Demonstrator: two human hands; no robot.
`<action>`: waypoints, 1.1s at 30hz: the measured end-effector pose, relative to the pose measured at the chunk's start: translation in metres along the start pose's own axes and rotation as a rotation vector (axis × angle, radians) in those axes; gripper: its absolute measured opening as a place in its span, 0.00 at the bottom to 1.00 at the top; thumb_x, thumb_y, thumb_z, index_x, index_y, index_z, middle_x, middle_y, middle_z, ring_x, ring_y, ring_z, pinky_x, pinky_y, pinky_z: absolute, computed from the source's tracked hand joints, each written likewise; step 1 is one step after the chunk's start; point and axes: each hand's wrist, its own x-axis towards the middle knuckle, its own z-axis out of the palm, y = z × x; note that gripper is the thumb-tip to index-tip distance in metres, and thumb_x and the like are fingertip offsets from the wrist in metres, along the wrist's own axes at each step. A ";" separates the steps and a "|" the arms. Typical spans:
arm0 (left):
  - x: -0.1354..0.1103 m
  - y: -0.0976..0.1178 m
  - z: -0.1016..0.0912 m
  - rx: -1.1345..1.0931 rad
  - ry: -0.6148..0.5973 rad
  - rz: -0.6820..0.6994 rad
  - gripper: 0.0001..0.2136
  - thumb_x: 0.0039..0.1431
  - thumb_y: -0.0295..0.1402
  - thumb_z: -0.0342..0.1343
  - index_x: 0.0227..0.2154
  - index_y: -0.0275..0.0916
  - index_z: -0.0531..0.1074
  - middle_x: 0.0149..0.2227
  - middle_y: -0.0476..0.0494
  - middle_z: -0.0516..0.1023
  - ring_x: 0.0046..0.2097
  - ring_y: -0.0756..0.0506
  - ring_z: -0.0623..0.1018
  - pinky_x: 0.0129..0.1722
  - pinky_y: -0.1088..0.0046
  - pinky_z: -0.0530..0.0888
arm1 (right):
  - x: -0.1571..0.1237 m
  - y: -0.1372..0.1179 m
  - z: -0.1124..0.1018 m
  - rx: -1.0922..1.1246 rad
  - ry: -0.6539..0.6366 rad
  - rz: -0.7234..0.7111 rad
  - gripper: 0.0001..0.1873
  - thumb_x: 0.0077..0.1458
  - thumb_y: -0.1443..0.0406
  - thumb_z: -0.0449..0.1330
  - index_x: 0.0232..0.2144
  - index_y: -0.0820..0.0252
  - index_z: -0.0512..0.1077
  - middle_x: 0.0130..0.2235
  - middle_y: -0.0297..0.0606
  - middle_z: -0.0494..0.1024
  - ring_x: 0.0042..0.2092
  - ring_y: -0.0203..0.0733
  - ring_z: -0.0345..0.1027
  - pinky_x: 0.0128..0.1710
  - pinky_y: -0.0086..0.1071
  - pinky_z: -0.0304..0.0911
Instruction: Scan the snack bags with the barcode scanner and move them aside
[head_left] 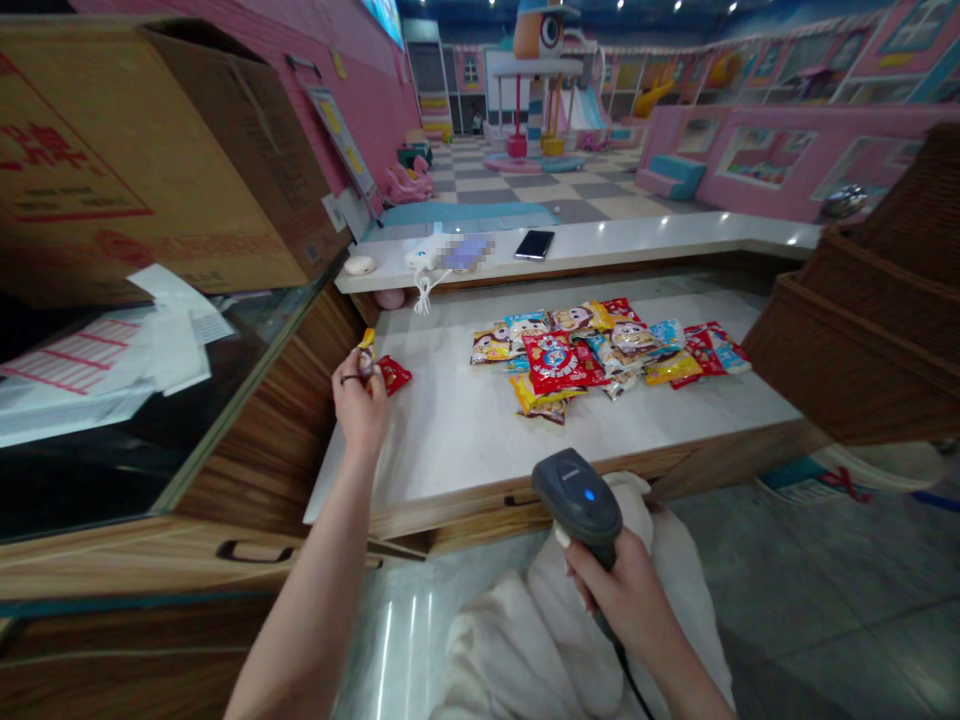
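Note:
My right hand (619, 580) is wrapped round the handle of a black barcode scanner (576, 495), held over my lap with a blue light glowing on its top. At the left end of the white counter (442, 430), my left hand (361, 400) has its fingers closed on a small yellow snack packet (367, 345), which they partly cover. A red snack packet (394, 374) lies right beside those fingers. In the middle of the counter is a loose pile of snack packets (555, 362) in red, yellow, blue and brown.
On the raised white ledge (622, 238) lie a phone (534, 245), a white cable (424, 290) and a round white object (359, 266). A large cardboard box (225, 160) and papers (165, 340) occupy the left. Woven baskets (862, 310) stand at the right.

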 end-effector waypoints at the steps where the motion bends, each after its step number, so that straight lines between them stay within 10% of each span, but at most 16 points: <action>1: 0.007 -0.006 -0.003 0.019 -0.045 -0.025 0.17 0.62 0.32 0.61 0.53 0.36 0.72 0.65 0.37 0.69 0.71 0.34 0.59 0.73 0.51 0.47 | 0.000 0.000 -0.001 0.005 -0.003 0.001 0.11 0.56 0.57 0.62 0.29 0.58 0.70 0.16 0.25 0.67 0.16 0.36 0.63 0.17 0.28 0.59; 7: -0.005 0.004 0.015 0.198 -0.181 0.078 0.28 0.45 0.26 0.71 0.51 0.31 0.73 0.68 0.29 0.63 0.74 0.28 0.52 0.73 0.47 0.37 | 0.000 0.004 -0.008 0.004 0.018 -0.009 0.11 0.57 0.58 0.61 0.27 0.58 0.70 0.16 0.26 0.67 0.16 0.36 0.63 0.18 0.28 0.59; 15: -0.090 0.100 0.112 -0.154 -0.642 0.343 0.30 0.56 0.36 0.66 0.62 0.41 0.69 0.70 0.34 0.63 0.72 0.34 0.59 0.73 0.54 0.51 | 0.001 0.008 -0.014 0.022 0.013 -0.014 0.13 0.59 0.57 0.61 0.28 0.58 0.70 0.17 0.26 0.68 0.17 0.34 0.63 0.17 0.27 0.58; 21: -0.106 0.115 0.167 -0.096 -0.770 0.403 0.30 0.56 0.38 0.66 0.61 0.39 0.70 0.70 0.32 0.62 0.74 0.31 0.53 0.72 0.49 0.46 | 0.001 0.009 -0.018 0.027 0.040 -0.026 0.13 0.59 0.57 0.61 0.27 0.58 0.70 0.16 0.26 0.67 0.17 0.35 0.62 0.18 0.28 0.57; 28: -0.101 0.112 0.159 -0.324 -0.792 0.230 0.25 0.56 0.32 0.65 0.58 0.43 0.74 0.67 0.37 0.68 0.73 0.35 0.57 0.73 0.53 0.47 | 0.002 0.014 -0.021 0.037 0.031 -0.032 0.13 0.59 0.57 0.62 0.28 0.59 0.71 0.16 0.27 0.68 0.16 0.35 0.62 0.18 0.28 0.57; 33: -0.100 0.121 0.131 -0.679 -0.611 -0.136 0.25 0.54 0.34 0.69 0.56 0.43 0.75 0.63 0.39 0.73 0.71 0.36 0.62 0.71 0.57 0.55 | 0.004 0.007 -0.019 0.044 0.025 -0.044 0.12 0.59 0.58 0.61 0.28 0.59 0.70 0.16 0.26 0.68 0.17 0.35 0.62 0.18 0.27 0.57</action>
